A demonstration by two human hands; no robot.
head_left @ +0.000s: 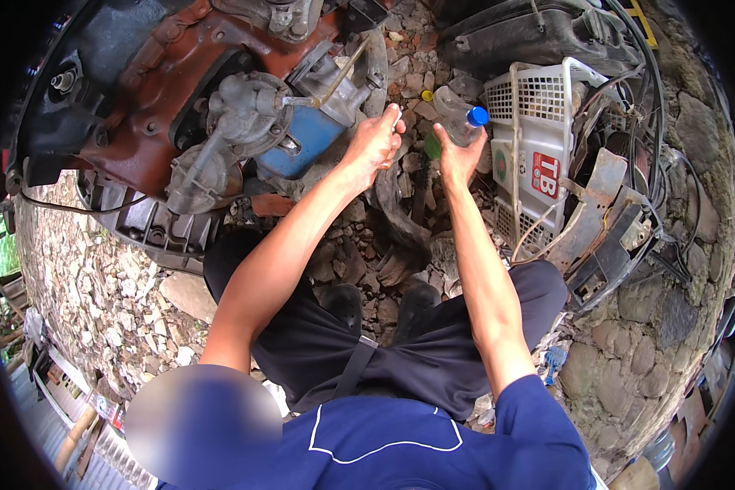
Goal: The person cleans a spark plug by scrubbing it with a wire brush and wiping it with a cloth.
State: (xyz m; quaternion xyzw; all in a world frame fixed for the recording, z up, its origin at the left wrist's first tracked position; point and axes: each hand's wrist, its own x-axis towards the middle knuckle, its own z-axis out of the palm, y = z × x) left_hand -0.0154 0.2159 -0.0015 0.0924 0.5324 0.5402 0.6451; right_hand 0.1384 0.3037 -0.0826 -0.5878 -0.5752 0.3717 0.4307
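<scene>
My right hand (463,157) is wrapped round a clear plastic bottle (454,106) with a blue cap (477,117). Something green shows by its thumb, perhaps part of the bottle or its contents. To the left of it, my left hand (374,149) is closed in a pinch; a small pale tip pokes out at the fingertips, too small to name. Just beyond that hand lies a greasy metal engine part (257,114) with round housings and a pipe. It sits against a rust-red metal body (151,126) and a blue block (302,143).
On the right stands a broken white plastic basket (539,122), with black cables (657,147) and bent metal scraps (604,196) next to it. A dark grey case (547,37) lies at the far right. Loose stones (106,269) cover the ground; a stone wall (637,351) rises at right.
</scene>
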